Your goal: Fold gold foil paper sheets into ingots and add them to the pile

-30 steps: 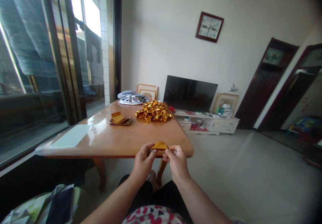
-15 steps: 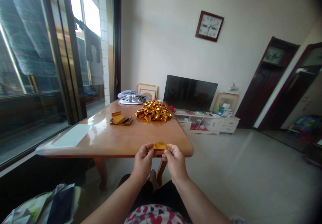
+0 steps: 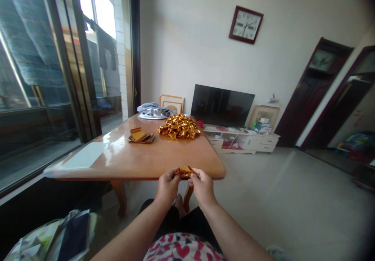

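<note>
One folded foil piece [image 3: 185,170] was held up at the near edge of the table [image 3: 190,151], between the two hands. It looked nearly weightless, slick-surfaced and thin enough to crease, so its two end tips seemed the best places to take hold, lightly. The left hand [image 3: 169,185] pinched the tip at nine o'clock between thumb and fingers; the right hand [image 3: 202,185] pinched the one at three. Out from the piece, at twelve, lay one heap of gold foil shapes [image 3: 178,127], too jumbled to count singly. Around eleven lay one stack of papers [image 3: 140,136], its sheets not countable; towards ten, one pale sheet [image 3: 84,156]. Beyond the stack, nearer half past eleven, rested one bundle of cloth [image 3: 155,111]. Towards one stood one television [image 3: 222,105], with one wall clock [image 3: 246,24] above it.
</note>
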A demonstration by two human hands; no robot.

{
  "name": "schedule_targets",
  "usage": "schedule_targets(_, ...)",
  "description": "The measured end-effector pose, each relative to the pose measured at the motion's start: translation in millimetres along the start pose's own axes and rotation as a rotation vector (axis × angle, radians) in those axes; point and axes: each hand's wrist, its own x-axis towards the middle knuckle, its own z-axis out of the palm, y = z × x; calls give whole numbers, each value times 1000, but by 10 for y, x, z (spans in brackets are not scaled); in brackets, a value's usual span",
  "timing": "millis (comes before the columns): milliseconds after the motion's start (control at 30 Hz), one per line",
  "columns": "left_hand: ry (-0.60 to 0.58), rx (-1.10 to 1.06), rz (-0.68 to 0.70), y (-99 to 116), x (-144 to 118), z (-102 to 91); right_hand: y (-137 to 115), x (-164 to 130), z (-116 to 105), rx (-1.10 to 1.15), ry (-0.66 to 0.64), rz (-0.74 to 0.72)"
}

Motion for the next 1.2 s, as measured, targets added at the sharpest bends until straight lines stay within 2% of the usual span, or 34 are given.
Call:
schedule_targets(333,10,68,12,-33,29,-25,19,-11,-2,-76,-44,-22)
schedule_targets(800,-104,41,-10,27,54,-38,-4,-15,-25,-116,-42,-16)
schedule_targets(1200,-103,100,14,31,47,-68,5,-21,-29,-101,-35,-24)
